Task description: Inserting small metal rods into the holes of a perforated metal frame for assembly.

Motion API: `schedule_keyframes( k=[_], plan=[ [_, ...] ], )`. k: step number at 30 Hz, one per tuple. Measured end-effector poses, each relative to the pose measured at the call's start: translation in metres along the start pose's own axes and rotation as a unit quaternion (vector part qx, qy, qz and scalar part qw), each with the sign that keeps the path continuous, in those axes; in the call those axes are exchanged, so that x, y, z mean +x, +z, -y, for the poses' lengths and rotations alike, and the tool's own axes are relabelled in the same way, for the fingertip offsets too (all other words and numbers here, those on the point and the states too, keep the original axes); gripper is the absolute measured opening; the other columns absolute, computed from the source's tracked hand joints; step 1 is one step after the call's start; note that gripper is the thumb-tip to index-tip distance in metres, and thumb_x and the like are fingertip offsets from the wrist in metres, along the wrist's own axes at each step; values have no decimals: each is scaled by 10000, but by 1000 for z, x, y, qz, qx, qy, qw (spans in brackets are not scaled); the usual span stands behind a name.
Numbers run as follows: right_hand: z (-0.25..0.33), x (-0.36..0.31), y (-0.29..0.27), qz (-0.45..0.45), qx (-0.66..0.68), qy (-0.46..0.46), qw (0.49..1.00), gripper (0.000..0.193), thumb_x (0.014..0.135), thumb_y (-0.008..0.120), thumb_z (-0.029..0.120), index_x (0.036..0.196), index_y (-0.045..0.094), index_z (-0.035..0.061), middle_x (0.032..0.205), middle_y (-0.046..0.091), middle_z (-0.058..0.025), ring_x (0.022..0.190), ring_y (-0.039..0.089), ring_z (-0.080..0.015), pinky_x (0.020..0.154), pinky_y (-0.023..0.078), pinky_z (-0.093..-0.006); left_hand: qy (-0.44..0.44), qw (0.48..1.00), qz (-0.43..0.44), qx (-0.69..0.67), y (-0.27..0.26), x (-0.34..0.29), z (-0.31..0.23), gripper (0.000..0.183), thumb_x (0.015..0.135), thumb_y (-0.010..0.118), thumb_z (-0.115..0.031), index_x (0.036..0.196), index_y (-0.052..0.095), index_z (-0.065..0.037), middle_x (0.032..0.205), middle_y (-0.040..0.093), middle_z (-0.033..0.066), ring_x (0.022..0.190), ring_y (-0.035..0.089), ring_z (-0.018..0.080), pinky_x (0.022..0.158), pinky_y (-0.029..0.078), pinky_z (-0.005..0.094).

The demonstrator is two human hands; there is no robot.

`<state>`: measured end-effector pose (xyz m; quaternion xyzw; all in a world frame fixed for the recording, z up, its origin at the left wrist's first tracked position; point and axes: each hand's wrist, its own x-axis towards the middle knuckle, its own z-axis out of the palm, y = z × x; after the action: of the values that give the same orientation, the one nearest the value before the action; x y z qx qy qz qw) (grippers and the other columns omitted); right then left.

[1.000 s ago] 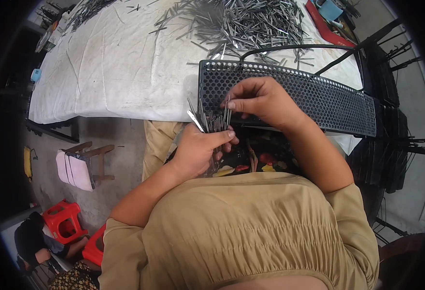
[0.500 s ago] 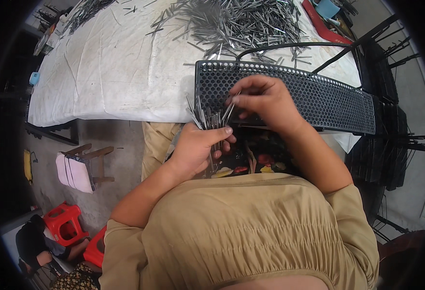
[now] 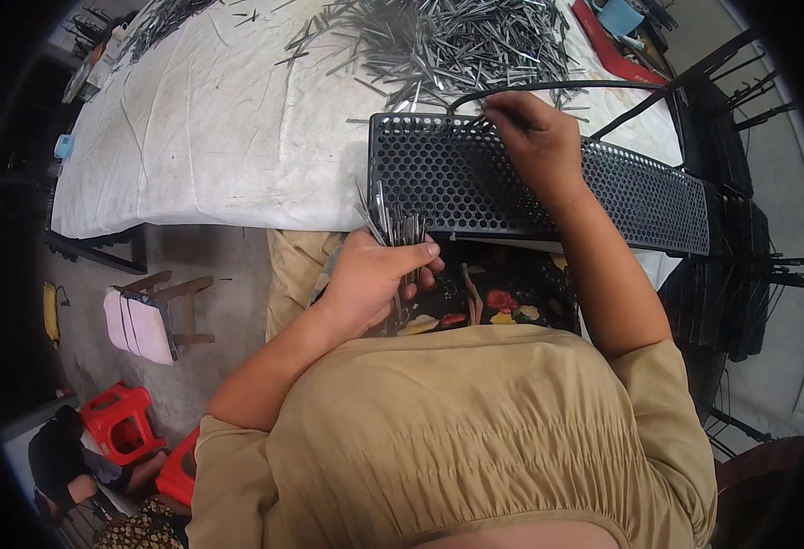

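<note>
Metal strips [image 3: 391, 222], hands [image 3: 541, 145] now farther apart

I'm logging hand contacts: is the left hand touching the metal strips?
Touching. The head view shows the left hand closed around the metal strips, its thumb across them and their upper ends sticking out above.

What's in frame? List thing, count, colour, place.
Covered table: one, white, upper half
Loose metal strips: uncounted, grey, table's far side
Second strip pile: one, grey, upper left
Held strips: several, grey, centre
Perforated panel: one, black, table's near right
Curved piece: one, red, upper right
Container: one, blue, upper right
Padded stool: one, pale pink, left
Plastic stools: two, red, lower left
Co-worker: at least one, dark clothing, lower left
Floral cloth: one, black, centre
Racked parts: uncounted, black, right
Top: one, tan, bottom
Left hand: one, bare, gripping held strips
Right hand: one, bare, panel's far edge
</note>
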<state>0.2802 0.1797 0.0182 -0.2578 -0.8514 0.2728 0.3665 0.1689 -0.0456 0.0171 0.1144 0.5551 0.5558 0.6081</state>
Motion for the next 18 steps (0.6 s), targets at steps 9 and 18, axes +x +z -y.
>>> schedule_keyframes(
  k=[9,18],
  plan=[
    [-2,7,-3,55,-47,-75,995,126,842,705,54,967,706,45,888,725,-96,797,706,-181,703,543,-268,3,1000,7,12,-1,0,0,115,876,662,-77,951,633,5,802,668,109,649,603,137,493,435,236],
    [-8,12,-5,94,-59,-117,987,130,830,707,49,960,701,39,915,721,-98,831,708,-220,726,552,-292,22,1000,0,19,-4,3,4,129,849,697,-104,886,670,17,767,681,93,597,616,123,449,429,230]
  ],
)
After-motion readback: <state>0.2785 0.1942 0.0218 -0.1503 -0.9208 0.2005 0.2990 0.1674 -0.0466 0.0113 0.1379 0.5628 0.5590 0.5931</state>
